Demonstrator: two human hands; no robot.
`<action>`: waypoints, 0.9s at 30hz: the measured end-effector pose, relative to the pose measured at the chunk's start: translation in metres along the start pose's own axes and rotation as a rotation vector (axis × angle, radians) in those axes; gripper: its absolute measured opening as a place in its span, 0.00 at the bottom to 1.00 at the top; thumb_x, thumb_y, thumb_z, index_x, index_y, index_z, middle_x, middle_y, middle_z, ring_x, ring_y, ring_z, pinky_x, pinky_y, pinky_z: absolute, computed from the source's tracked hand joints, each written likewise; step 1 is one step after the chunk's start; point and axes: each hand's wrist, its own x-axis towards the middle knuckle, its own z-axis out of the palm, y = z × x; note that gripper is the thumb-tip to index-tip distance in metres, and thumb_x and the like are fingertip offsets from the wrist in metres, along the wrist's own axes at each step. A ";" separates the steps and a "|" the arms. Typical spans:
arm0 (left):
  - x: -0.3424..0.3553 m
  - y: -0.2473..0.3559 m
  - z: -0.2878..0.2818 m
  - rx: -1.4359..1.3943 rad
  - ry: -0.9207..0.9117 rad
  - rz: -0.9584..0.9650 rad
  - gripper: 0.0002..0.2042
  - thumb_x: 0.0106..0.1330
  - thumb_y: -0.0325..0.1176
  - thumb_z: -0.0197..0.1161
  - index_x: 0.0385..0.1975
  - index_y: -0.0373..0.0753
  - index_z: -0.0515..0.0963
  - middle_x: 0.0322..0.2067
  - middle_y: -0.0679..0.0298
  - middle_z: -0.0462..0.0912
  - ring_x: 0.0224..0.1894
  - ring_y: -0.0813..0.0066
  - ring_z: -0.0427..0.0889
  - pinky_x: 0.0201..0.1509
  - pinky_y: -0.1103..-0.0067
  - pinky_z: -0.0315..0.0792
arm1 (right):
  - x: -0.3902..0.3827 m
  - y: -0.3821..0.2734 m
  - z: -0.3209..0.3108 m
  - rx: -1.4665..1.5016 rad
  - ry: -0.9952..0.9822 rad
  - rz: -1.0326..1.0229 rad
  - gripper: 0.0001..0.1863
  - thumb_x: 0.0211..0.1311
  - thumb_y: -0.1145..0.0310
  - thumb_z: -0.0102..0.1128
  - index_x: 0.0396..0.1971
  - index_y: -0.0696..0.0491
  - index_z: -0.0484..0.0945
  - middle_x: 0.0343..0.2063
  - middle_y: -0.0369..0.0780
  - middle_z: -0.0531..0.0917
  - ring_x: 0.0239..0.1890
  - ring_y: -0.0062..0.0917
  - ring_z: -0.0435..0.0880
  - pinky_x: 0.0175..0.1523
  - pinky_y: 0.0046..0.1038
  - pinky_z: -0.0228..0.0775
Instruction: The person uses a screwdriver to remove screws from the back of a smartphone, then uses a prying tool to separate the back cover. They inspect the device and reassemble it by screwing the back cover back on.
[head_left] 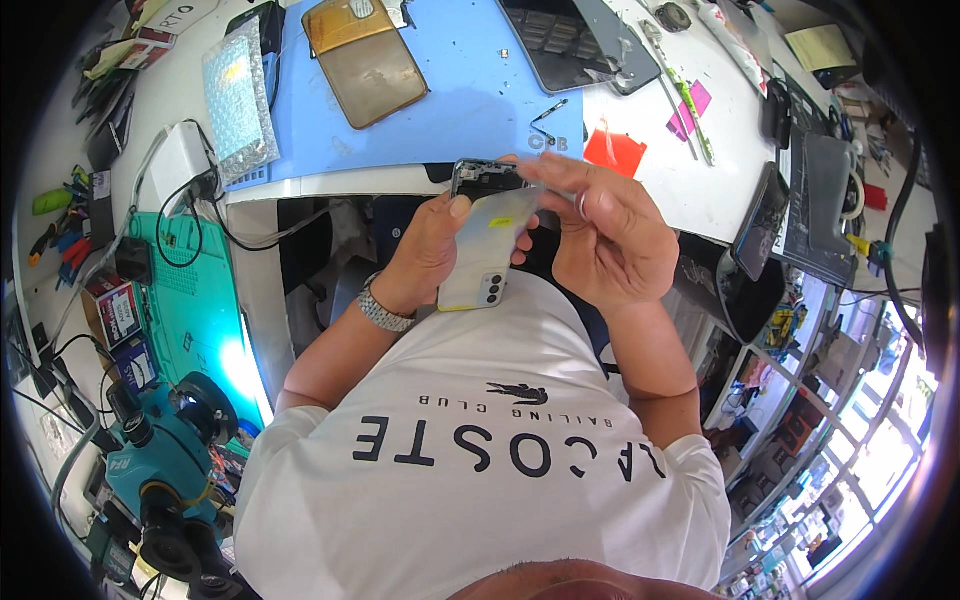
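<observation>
My left hand (428,245) grips a smartphone (490,178) above my lap, thumb along its near-left edge and fingertips showing on the right side. The phone's silvery back cover (478,262), with a camera cluster at its near end and a small yellow sticker, lies askew. Past its far end the dark inner parts are exposed. At the cover's far right corner, my right hand (615,225), wearing a ring, has its fingers drawn together. Those fingertips are smeared by motion, and whatever they pinch cannot be made out.
Ahead, a blue work mat (470,110) bears a yellowed clear phone case (370,65) and a black tablet-like panel (575,45). A bubble-wrap pouch (240,95) lies left, a red piece (615,150) right. A teal microscope (170,455) stands near left; a dark phone (760,220) sits right.
</observation>
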 end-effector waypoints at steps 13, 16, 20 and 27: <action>0.003 -0.002 0.003 -0.012 0.044 0.027 0.44 0.66 0.64 0.64 0.73 0.38 0.62 0.53 0.53 0.82 0.46 0.66 0.85 0.53 0.67 0.82 | -0.006 0.000 -0.001 -0.119 0.007 -0.123 0.12 0.72 0.78 0.59 0.51 0.66 0.78 0.51 0.51 0.83 0.50 0.37 0.87 0.53 0.36 0.81; 0.004 -0.004 -0.001 -0.031 0.033 0.017 0.45 0.65 0.64 0.66 0.74 0.39 0.62 0.53 0.54 0.82 0.46 0.66 0.85 0.53 0.67 0.82 | -0.004 0.007 -0.002 -0.212 -0.045 -0.201 0.11 0.73 0.76 0.58 0.50 0.66 0.77 0.52 0.51 0.82 0.49 0.38 0.87 0.55 0.38 0.81; 0.005 -0.005 -0.004 -0.013 0.040 0.015 0.46 0.64 0.64 0.66 0.74 0.40 0.62 0.53 0.54 0.82 0.47 0.65 0.86 0.54 0.67 0.82 | -0.020 -0.003 0.005 -0.062 0.041 -0.021 0.10 0.73 0.75 0.58 0.49 0.64 0.77 0.50 0.51 0.83 0.47 0.41 0.87 0.56 0.39 0.81; 0.005 -0.003 -0.003 0.021 0.049 0.001 0.47 0.62 0.66 0.67 0.75 0.41 0.61 0.55 0.55 0.81 0.48 0.65 0.86 0.54 0.67 0.82 | -0.011 -0.003 0.001 -0.107 -0.046 -0.011 0.08 0.72 0.77 0.58 0.47 0.64 0.77 0.50 0.51 0.82 0.53 0.42 0.84 0.52 0.40 0.82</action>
